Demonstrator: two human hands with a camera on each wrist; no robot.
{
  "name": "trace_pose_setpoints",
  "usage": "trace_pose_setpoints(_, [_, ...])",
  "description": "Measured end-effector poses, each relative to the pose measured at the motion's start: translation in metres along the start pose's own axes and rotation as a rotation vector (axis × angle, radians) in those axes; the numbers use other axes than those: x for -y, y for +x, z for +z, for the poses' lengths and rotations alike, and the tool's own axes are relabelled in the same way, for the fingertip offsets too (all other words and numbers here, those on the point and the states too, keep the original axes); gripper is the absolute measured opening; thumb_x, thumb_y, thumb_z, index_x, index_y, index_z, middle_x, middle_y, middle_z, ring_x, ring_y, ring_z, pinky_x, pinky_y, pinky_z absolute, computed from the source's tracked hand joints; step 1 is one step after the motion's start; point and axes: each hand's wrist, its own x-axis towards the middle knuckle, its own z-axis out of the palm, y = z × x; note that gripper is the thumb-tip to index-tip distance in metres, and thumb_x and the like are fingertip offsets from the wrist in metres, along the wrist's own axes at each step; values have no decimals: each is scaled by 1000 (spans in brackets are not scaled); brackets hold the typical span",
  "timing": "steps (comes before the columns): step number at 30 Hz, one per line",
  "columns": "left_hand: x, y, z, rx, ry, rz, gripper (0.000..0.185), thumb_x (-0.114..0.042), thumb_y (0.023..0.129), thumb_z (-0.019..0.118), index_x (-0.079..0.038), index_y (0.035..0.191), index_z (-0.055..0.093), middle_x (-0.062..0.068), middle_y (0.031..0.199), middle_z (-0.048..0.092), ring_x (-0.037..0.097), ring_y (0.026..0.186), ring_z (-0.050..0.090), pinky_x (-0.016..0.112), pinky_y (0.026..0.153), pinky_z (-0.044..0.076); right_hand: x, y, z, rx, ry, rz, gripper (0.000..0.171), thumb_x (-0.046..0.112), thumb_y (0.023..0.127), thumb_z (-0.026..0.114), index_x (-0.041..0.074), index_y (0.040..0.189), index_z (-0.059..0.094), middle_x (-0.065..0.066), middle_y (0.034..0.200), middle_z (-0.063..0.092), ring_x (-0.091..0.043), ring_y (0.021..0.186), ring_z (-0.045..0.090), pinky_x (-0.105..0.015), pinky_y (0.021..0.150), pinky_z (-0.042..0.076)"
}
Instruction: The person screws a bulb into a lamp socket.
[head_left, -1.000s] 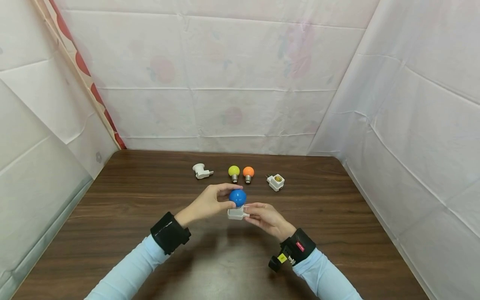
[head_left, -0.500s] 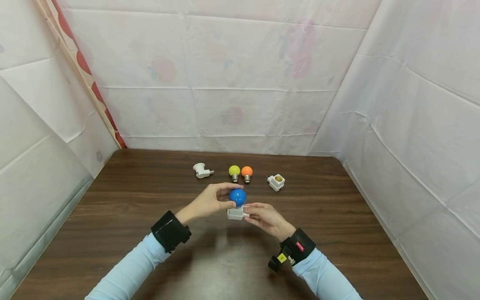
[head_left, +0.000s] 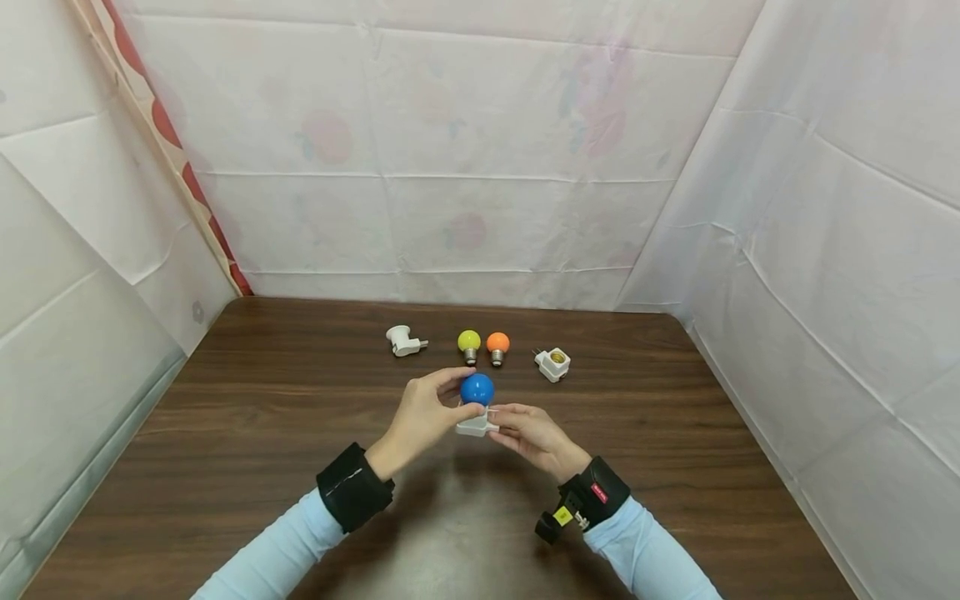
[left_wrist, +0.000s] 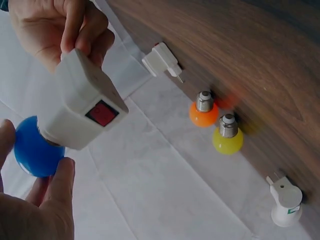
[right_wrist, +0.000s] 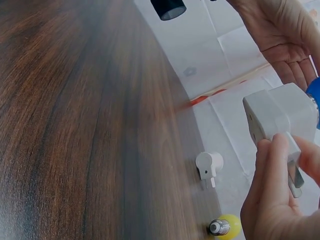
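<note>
Between thumb and fingers my left hand [head_left: 423,412] holds a round blue light bulb [head_left: 477,389]. The bulb's base sits in the opening of a white plug-in lamp socket [left_wrist: 82,102], which carries a red rocker switch [left_wrist: 102,113] on one face. My right hand [head_left: 536,437] pinches that socket at its plug end, and a metal prong [right_wrist: 295,179] shows by the fingers in the right wrist view. Both hands are raised above the table. How deep the bulb's base sits in the socket is mostly hidden.
Behind the hands, a yellow bulb [head_left: 469,342] and an orange bulb [head_left: 498,343] lie side by side on the brown wooden table [head_left: 300,417]. A white round-headed socket [head_left: 405,341] lies to their left, a square white socket [head_left: 553,364] to their right. White sheeting encloses the back and sides.
My left hand has turned around the blue bulb, its wrist shifting right and lower. The right hand stays nearly still with the socket, which now looks slightly tilted.
</note>
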Motion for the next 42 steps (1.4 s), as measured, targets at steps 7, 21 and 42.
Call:
trace_pose_setpoints(7, [-23,-6,-5,3,11,40,45,-4,75,73,7,117,58,23,110,63,32,101,63,45,83,51,0,-1,1,6,-1,0,32,6,90,57,-6,119,51,-2,91,64,-10,83,61,-21,78,53])
trace_pose_setpoints(21, [23,9,-19,301,-115,-23,47,-16,82,69,-8,126,55,15,128,54,27,114,56,30,88,51,-2,-4,-1,-12,-46,49,42,9,89,58,-7,127,46,-5,96,62,-11,86,61,-23,82,53])
trace_pose_setpoints(42, [24,3,-9,174,-148,13,55,-21,77,74,-11,127,54,10,129,55,24,114,56,29,87,51,-2,-3,1,-20,-58,25,41,10,89,59,-7,124,48,-2,91,62,-10,82,60,-22,79,54])
